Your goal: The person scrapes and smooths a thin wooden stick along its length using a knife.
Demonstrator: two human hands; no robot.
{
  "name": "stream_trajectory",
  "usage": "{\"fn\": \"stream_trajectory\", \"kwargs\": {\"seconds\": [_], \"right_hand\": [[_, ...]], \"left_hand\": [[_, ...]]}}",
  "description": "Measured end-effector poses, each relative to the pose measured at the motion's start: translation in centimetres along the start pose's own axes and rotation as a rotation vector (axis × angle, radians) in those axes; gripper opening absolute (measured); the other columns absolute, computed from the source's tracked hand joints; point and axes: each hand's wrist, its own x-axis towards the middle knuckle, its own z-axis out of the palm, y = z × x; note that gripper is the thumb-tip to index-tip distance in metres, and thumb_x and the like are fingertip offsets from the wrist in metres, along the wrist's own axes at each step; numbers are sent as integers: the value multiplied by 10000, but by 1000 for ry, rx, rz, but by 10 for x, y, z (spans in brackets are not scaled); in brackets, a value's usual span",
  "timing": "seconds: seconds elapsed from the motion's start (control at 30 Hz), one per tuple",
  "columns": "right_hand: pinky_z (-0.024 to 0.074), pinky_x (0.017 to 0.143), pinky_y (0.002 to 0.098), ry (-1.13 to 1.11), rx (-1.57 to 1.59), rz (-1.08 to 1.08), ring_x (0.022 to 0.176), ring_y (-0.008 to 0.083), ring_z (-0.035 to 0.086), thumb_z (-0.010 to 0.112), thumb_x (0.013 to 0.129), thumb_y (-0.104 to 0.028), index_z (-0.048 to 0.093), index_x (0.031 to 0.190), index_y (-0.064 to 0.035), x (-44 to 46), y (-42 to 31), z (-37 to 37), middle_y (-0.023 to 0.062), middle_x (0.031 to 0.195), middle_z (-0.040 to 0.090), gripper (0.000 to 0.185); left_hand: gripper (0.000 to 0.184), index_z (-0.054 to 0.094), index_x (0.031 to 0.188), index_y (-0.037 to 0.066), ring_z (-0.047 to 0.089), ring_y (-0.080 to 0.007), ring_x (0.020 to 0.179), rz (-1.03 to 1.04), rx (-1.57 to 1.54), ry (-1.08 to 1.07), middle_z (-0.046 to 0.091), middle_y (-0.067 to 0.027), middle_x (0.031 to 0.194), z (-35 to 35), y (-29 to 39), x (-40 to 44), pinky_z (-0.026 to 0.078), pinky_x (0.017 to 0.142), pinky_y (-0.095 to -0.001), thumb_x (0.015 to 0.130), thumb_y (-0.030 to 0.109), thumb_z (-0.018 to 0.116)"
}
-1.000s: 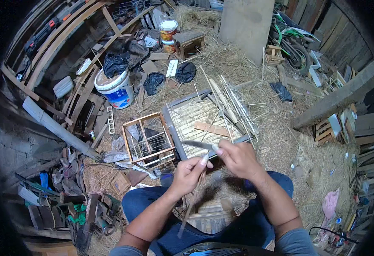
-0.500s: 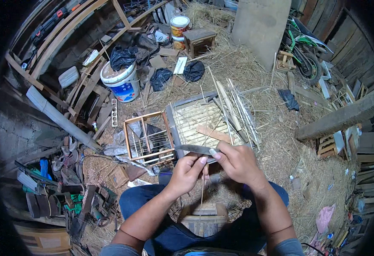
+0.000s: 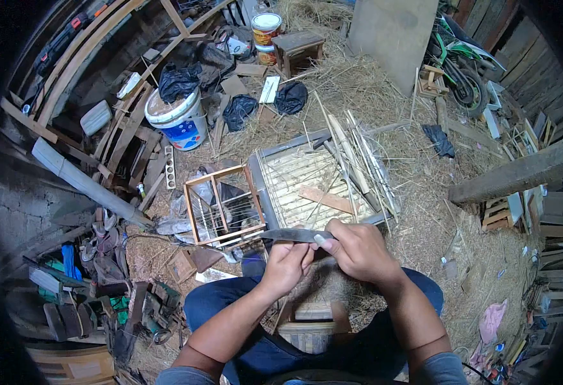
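My right hand (image 3: pixel 358 251) is wrapped around a knife (image 3: pixel 286 235), its dark broad blade pointing left over the fingers of my left hand. The thumb presses along the blade near the handle. My left hand (image 3: pixel 285 264) is closed in a pinch just under the blade; the thin wooden strip in it is mostly hidden by the fingers. Ahead of both hands lies a framed panel of pale slats (image 3: pixel 281 197), with a flat piece of wood (image 3: pixel 326 199) and a bundle of split sticks (image 3: pixel 350 154) on it. A small wooden cage frame (image 3: pixel 190 215) stands to its left.
A low wooden stool (image 3: pixel 313 330) is between my knees. Straw and shavings cover the floor. A white bucket (image 3: pixel 185 131) and black plastic bags (image 3: pixel 239 112) stand farther left, a wooden beam (image 3: pixel 519 168) juts in from the right, and a motorbike (image 3: pixel 464 77) is at the back.
The strip that hung below my left hand no longer shows there. My left hand has turned slightly and the blade lies more level. The view has shifted a little.
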Motion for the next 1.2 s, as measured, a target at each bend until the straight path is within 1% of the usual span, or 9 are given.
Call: {"fn": "stream_trajectory", "kwargs": {"seconds": [0.23, 0.5, 0.63, 0.7, 0.77, 0.83, 0.97, 1.17, 1.2], "right_hand": [[461, 522, 493, -16, -22, -12, 607, 398, 629, 622, 932, -246, 530, 871, -64, 7, 2, -9, 165, 663, 619, 212], [460, 502, 481, 73, -83, 69, 574, 381, 629, 578, 967, -295, 545, 855, -79, 12, 15, -13, 158, 623, 609, 245], [437, 502, 471, 30, -82, -34, 581, 399, 612, 564, 981, -256, 543, 817, -57, 10, 4, -17, 183, 630, 579, 259], [435, 496, 463, 97, -65, 162, 570, 394, 610, 570, 977, -256, 535, 807, -58, 15, 10, -28, 179, 620, 575, 264], [431, 491, 464, 129, -67, 144, 556, 384, 606, 577, 973, -252, 538, 802, -61, 12, 9, -23, 169, 609, 572, 259], [463, 471, 462, 1, -93, -54, 527, 362, 620, 573, 986, -332, 540, 826, -80, 6, -2, -10, 141, 618, 611, 301], [464, 501, 488, 4, -85, 14, 592, 394, 633, 605, 946, -295, 526, 823, -78, 7, 4, -18, 149, 626, 608, 262], [442, 489, 462, 37, -137, -59, 542, 364, 610, 605, 947, -247, 547, 802, -78, 2, 1, -22, 153, 594, 576, 230], [440, 482, 464, 60, -155, 51, 534, 365, 608, 603, 950, -258, 545, 801, -80, 3, 6, -25, 152, 585, 569, 239]], "left_hand": [[186, 509, 977, 63, 343, -111, 392, -69, -118, -84, 386, -1, 561, 2, 9, 2, 300, 374, -280, 1063, 185, 398], [255, 478, 914, 84, 336, -102, 355, -187, -342, -199, 368, 21, 533, 7, 23, 6, 314, 371, -264, 1068, 280, 422], [322, 476, 898, 82, 309, -83, 373, -211, -231, -132, 367, 21, 551, 9, 18, 1, 303, 369, -239, 1092, 319, 380], [306, 490, 912, 77, 309, -88, 377, -153, -231, -197, 371, 20, 557, 7, 20, 2, 307, 370, -249, 1091, 303, 388], [296, 483, 910, 84, 311, -103, 339, -155, -147, -170, 380, 16, 540, 7, 17, 1, 320, 373, -263, 1069, 325, 419], [305, 483, 902, 77, 325, -103, 357, -189, -120, -143, 388, 15, 546, 3, 12, 1, 326, 382, -260, 1066, 328, 426], [301, 497, 900, 68, 374, -106, 411, -155, -77, -134, 409, 13, 557, -5, 8, -1, 339, 409, -259, 1065, 310, 430], [285, 484, 909, 81, 337, -101, 390, -184, -109, -161, 373, 22, 550, 0, 13, -7, 325, 406, -258, 1064, 317, 440], [286, 477, 903, 85, 327, -97, 384, -156, -119, -187, 364, 25, 549, 1, 17, -6, 323, 400, -254, 1063, 319, 442]]}}
